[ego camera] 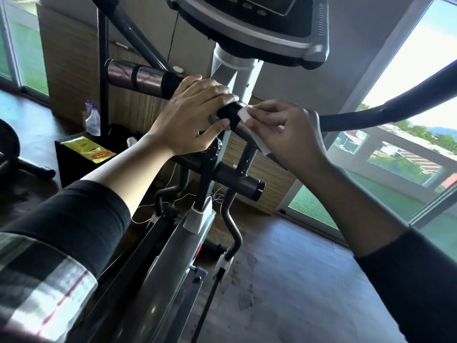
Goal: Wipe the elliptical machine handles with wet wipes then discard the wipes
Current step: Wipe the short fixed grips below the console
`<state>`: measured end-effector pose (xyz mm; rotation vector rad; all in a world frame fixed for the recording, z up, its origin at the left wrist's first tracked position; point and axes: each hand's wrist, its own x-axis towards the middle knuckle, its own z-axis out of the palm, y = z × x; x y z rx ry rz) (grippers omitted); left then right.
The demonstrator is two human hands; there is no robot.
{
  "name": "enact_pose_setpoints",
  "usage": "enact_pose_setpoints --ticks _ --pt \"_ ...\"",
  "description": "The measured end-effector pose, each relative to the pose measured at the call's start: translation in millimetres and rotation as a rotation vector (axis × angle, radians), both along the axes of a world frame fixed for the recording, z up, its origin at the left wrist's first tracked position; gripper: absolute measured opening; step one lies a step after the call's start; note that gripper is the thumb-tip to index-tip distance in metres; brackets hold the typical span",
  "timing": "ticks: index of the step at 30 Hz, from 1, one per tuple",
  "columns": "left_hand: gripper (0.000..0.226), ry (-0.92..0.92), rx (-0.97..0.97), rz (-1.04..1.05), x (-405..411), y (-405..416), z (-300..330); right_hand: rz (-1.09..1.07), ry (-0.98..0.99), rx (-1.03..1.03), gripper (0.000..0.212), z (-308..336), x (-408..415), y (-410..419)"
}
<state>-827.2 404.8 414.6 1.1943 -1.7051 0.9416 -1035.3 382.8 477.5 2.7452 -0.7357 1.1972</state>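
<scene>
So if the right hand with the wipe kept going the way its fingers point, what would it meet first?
Probably the left hand gripping the same handlebar; the right hand and its wipe already almost touch its fingertips.

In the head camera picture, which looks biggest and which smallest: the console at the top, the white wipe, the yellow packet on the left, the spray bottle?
1. Console, though partly cut off.
2. Yellow packet.
3. Spray bottle and wipe: unsure, since the right hand hides part of the wipe.

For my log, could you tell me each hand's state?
Left hand: grips the handlebar.
Right hand: pinches the wet wipe.
</scene>
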Motion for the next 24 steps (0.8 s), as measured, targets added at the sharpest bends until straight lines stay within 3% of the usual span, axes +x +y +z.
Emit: enact_pose_setpoints --ticks 16,24 --pt "0.042 -0.009 -0.039 -0.009 4 -5 -4 -0.014 -0.043 -0.305 0.023 -32 -28 -9" --pt "0.043 -0.055 -0.113 0.016 9 -15 -9 0.060 0.001 -0.478 0.020 -35 -1 -12"
